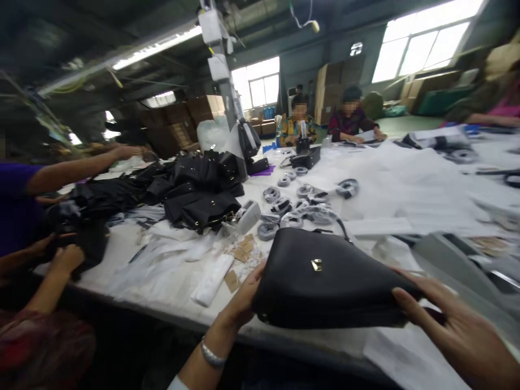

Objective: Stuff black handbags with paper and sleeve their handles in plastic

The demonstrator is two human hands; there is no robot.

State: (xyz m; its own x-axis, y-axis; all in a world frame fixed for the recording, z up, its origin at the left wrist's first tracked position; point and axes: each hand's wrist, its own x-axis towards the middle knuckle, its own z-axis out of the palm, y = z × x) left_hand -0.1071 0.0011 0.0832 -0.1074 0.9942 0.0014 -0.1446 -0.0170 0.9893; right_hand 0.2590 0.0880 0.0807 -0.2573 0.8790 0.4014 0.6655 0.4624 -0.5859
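Observation:
A black handbag (337, 281) with a small gold clasp on its front is held up over the near edge of the table (182, 311). My left hand (246, 295) grips its left end, with the fingers mostly behind the bag. At the right end my right hand (441, 309) holds the bag, thumb in front. A thin black handle (343, 227) rises behind the bag. Just beyond lie wrapped coiled straps (268, 231) and brown tags with strings (242, 249).
Black bags (203, 208) are piled at the centre left, beside a post (231, 108). Nearer are plastic sleeves (162, 265) and a white roll (213, 279). A grey bin (459, 271) stands right. Several people work around the table, two at the left edge.

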